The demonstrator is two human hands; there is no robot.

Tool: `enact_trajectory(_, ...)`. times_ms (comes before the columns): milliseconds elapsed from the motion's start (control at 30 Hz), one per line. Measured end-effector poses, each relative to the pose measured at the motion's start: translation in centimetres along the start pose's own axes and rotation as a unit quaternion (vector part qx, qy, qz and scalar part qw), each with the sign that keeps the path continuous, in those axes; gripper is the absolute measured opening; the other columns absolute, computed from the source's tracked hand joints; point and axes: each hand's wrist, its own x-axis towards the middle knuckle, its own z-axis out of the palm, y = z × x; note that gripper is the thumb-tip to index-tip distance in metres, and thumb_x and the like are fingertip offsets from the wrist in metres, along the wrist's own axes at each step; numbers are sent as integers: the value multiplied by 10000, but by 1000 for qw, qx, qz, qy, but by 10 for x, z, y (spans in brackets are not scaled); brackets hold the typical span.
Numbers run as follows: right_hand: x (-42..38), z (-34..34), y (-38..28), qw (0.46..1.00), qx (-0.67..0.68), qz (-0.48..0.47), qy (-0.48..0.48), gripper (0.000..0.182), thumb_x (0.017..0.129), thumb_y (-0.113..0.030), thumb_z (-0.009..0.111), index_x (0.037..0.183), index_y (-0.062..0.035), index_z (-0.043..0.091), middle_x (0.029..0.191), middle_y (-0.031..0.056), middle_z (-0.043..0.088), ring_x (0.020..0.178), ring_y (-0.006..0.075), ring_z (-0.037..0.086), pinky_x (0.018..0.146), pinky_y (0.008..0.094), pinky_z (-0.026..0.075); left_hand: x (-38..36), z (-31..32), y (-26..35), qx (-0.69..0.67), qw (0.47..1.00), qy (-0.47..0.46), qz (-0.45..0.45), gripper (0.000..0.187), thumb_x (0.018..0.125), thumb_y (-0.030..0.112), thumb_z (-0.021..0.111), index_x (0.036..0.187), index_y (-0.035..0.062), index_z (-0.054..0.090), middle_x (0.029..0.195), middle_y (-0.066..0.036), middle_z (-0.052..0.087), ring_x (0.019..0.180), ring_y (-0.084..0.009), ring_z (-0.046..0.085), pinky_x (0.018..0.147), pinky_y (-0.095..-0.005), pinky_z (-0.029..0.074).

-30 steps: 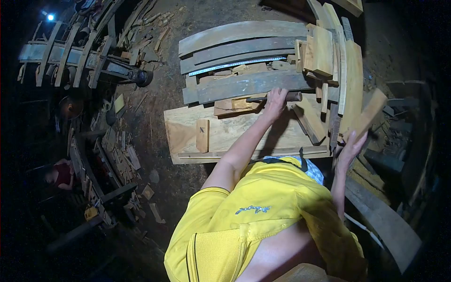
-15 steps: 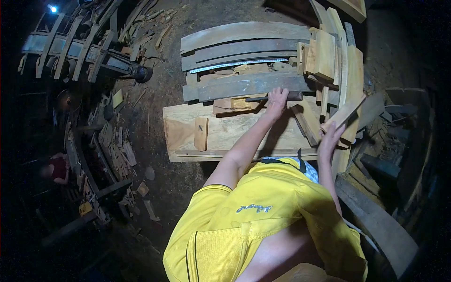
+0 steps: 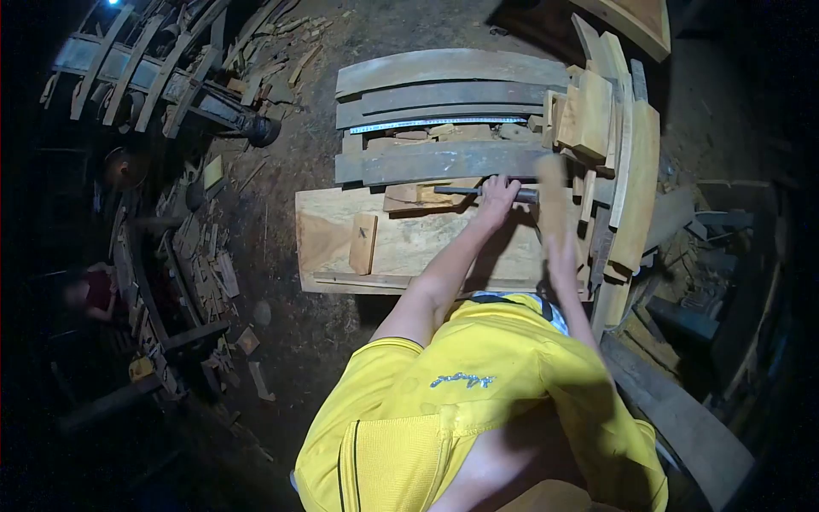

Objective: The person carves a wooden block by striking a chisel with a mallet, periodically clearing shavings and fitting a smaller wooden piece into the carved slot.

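My left hand (image 3: 498,198) is closed around the dark handle of a chisel (image 3: 456,190), which lies almost level and points left. The blade reaches the hollow of a carved wooden block (image 3: 409,197), set against the grey planks at the back of a pale board (image 3: 422,235). In my right hand (image 3: 561,260) is a wooden mallet or club (image 3: 553,192), blurred and upright in the view, beside the chisel's handle end. A small wooden block (image 3: 363,244) with a dark mark rests on the board to the left.
Grey planks (image 3: 452,66) and a long ruler (image 3: 444,122) lie behind the board. Wooden pieces (image 3: 591,115) are stacked at the right. Beyond the littered floor at far left, a person in a dark red top (image 3: 100,291) is dimly visible.
My right hand has swung the wooden club leftward, toward the chisel's handle end. My left hand and the chisel sit slightly further left and lower in view, and the whole view has shifted a little.
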Motion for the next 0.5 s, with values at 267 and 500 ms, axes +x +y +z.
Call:
enact_trajectory(267, -12, 19, 22, 994, 13, 93, -56, 567, 905, -277, 456, 1358, -20, 233, 1219, 242, 461, 1104, 342, 484, 924, 390, 377, -3, -15, -4, -1, 1000, -8, -19, 347, 640, -19, 579, 959, 85, 490, 923, -161, 464, 896, -351, 457, 726, -450, 376)
enact_trajectory(500, -1, -17, -22, 965, 187, 181, 16, 547, 900, -260, 476, 1350, -24, 277, 1233, 238, 469, 1122, 331, 484, 940, 359, 367, -18, -92, -6, -142, 973, 150, -99, 411, 614, -91, 503, 1002, 43, 487, 936, -170, 455, 909, -355, 456, 796, -424, 376)
